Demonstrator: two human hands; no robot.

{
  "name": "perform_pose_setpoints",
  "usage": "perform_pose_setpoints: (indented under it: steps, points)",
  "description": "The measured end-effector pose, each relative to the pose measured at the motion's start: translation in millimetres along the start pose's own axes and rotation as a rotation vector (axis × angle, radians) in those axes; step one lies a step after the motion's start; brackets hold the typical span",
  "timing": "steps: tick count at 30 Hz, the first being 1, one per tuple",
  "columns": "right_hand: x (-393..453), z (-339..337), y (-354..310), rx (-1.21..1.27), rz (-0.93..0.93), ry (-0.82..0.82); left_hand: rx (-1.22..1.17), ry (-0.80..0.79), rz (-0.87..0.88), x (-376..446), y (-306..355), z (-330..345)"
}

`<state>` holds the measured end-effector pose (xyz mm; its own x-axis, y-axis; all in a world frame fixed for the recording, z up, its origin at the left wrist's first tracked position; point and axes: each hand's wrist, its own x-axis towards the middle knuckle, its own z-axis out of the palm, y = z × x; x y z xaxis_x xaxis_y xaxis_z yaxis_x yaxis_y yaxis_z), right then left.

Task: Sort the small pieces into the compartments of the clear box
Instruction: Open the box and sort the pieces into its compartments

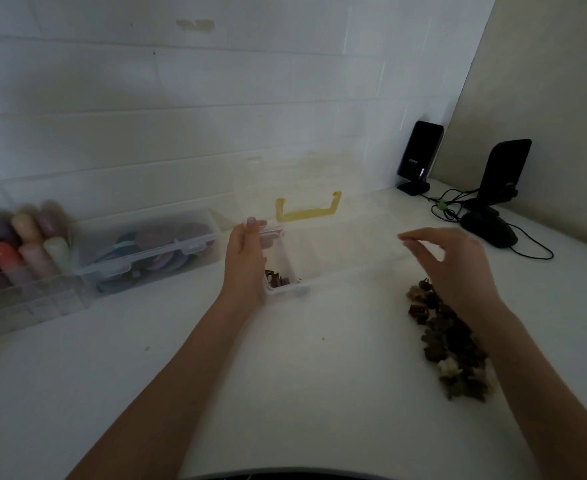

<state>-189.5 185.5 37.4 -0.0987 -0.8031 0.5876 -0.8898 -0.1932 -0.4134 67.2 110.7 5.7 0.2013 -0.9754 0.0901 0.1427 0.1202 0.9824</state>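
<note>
- At centre, the box lies with its long axis running 9 to 3, lid up, some pieces already in its left compartment.
- Left hand clasps the box's left end.
- Right hand hovers with fingers spread, holding nothing, nearer the pile at 5 o'clock of the box.
- The speaker logo is too blurred to read.

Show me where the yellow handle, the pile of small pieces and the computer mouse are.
yellow handle (307,215): head view, middle of its bar.
pile of small pieces (449,341): head view, centre of the heap.
computer mouse (491,228): head view, its back.
</note>
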Motion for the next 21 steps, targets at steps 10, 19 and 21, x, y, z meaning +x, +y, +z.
perform_pose_setpoints:
  steps: [10, 19, 21]
  points:
    - [-27.8, 5.4, 42.2, 0.262, 0.361, -0.457, -0.084, 0.055, -0.102, 14.5, -5.4, 38.7]
    - [-25.0, 23.9, 22.3, 0.369, 0.302, -0.456, -0.081, -0.02, -0.133, 19.4, -10.1, 68.4]
    - [-24.9, 18.7, 29.5, 0.322, 0.314, -0.424, -0.08, -0.022, -0.128, 21.3, -11.6, 68.5]
